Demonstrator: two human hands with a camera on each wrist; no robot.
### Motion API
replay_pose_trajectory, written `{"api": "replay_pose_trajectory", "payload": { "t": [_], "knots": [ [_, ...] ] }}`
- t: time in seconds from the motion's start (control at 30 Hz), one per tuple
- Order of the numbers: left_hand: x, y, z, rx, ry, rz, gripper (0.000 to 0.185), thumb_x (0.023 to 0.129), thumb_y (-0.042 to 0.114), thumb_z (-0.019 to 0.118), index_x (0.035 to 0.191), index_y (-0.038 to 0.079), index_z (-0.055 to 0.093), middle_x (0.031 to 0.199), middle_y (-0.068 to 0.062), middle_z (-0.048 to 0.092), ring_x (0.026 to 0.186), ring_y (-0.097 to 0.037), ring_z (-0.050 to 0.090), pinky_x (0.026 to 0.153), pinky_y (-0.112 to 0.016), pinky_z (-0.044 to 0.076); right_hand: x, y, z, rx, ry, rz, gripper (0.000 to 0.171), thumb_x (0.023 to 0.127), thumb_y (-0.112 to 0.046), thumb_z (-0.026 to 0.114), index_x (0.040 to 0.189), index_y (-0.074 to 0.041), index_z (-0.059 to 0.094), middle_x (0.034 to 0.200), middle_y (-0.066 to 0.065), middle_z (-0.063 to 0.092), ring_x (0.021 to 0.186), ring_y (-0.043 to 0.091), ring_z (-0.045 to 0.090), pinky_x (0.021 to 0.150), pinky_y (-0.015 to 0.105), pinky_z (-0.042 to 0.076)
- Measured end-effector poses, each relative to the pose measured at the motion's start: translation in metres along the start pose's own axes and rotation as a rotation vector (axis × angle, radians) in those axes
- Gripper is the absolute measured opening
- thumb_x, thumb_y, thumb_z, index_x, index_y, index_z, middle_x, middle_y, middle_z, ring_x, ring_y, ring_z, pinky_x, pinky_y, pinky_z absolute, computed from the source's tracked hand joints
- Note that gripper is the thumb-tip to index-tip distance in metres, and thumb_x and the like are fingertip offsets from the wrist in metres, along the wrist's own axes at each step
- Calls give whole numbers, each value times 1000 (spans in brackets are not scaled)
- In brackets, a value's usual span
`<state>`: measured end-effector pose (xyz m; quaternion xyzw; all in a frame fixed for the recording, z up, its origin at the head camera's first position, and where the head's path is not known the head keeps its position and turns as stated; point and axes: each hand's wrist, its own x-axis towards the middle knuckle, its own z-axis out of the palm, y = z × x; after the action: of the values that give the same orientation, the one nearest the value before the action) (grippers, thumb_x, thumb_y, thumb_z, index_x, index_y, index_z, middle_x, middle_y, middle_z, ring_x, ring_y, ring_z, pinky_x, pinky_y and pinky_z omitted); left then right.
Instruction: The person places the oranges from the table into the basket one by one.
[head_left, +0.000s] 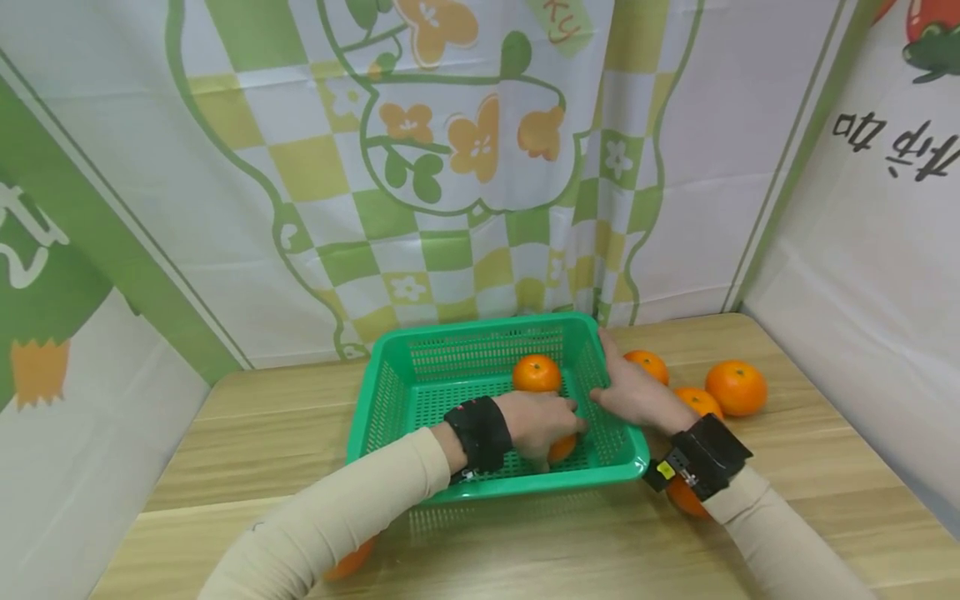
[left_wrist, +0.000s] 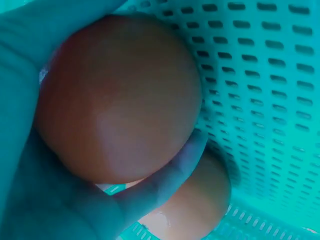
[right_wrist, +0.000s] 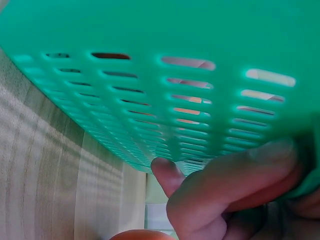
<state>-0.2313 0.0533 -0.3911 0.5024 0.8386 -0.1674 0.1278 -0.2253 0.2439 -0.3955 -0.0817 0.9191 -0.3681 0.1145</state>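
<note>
A green plastic basket (head_left: 480, 492) with slotted walls sits on the table. My left hand (head_left: 536, 423) reaches down inside it, fingers curled round an orange (left_wrist: 120, 100), which shows only partly below the hand in the head view. Beyond that hand, a second orange (head_left: 536, 373) lies in the basket; in the left wrist view another orange (left_wrist: 200, 205) appears just below the held one. My right hand (head_left: 637, 392) grips the basket's right rim, its thumb over the inner side. In the right wrist view its fingers (right_wrist: 215, 195) bend against the outer wall.
Right of the basket lie several oranges, including one (head_left: 737, 387) farthest right and one (head_left: 686, 497) partly under the right wrist. Another orange (head_left: 351, 560) is half hidden beneath the left forearm. Printed cloth (head_left: 480, 250) hangs behind the wooden table (head_left: 247, 433) and at both sides.
</note>
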Motion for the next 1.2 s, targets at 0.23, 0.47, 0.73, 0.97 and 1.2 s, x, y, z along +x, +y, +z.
{"api": "replay_pose_trajectory", "payload": {
  "t": [0.23, 0.47, 0.73, 0.97, 1.2],
  "knots": [
    [-1, -2, -4, 15, 1, -2, 83, 78, 45, 92, 151, 33, 55, 159, -2, 52, 139, -21, 57, 107, -33, 55, 1, 0, 0, 6, -2, -9, 104, 98, -6, 60, 166, -8, -18, 130, 43, 60, 78, 25, 72, 76, 42, 64],
    [-6, -3, -9, 25, 22, 24, 79, 78, 45, 92, 148, 34, 57, 154, 1, 56, 133, -18, 59, 105, -30, 55, 1, 1, 1, 4, 6, -16, 103, 97, -5, 60, 166, -7, -17, 136, 44, 57, 81, 25, 72, 75, 41, 64],
    [-13, -7, -8, 45, 55, 40, 74, 77, 50, 91, 143, 35, 61, 152, -1, 59, 128, -15, 63, 100, -30, 58, 0, 1, 1, 9, 7, -6, 104, 98, -7, 61, 167, -9, -17, 132, 42, 60, 79, 25, 72, 72, 40, 64],
    [-26, -11, -7, 30, 87, 37, 75, 79, 51, 90, 145, 34, 60, 149, 0, 59, 122, -14, 64, 98, -33, 59, 0, 1, 1, 15, 0, -3, 103, 98, -7, 60, 167, -10, -17, 134, 42, 59, 80, 25, 73, 72, 40, 64],
    [-34, -16, -6, -10, 124, 29, 83, 77, 50, 91, 151, 36, 54, 146, 0, 58, 119, -15, 65, 97, -34, 60, 0, 0, 2, 27, -4, -3, 104, 99, -6, 60, 167, -12, -18, 127, 40, 63, 78, 25, 73, 72, 42, 64]
  ]
}}
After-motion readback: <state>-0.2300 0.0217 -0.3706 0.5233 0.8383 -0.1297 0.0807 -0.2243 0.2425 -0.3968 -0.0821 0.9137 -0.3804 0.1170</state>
